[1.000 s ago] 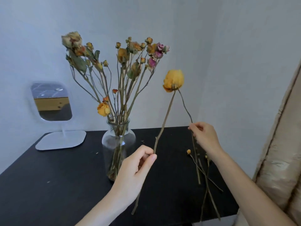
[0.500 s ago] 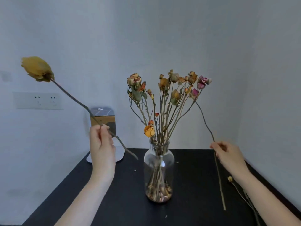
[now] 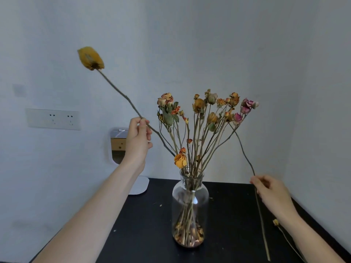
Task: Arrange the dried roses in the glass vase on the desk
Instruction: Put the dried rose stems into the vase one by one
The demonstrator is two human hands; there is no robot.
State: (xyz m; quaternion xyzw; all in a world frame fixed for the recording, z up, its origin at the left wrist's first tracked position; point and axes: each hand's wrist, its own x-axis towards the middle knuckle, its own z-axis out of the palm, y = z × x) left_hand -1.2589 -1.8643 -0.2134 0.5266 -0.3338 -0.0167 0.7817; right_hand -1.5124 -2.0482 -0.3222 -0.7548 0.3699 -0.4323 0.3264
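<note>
On the desk near the right edge lies a loose rose, close to the right arm, where a careless sweep could knock it off; the right hand pinches a thin stem whose top is lost among the pink blooms, and a tug might snap it or drag its neighbours askew. The vase stands mid-desk, its neck already crowded. Farther up, the left hand is closed round the stalk of a yellow rose, the cut end just touching the bunch; forcing it in could shed brittle petals or tip the vase.
</note>
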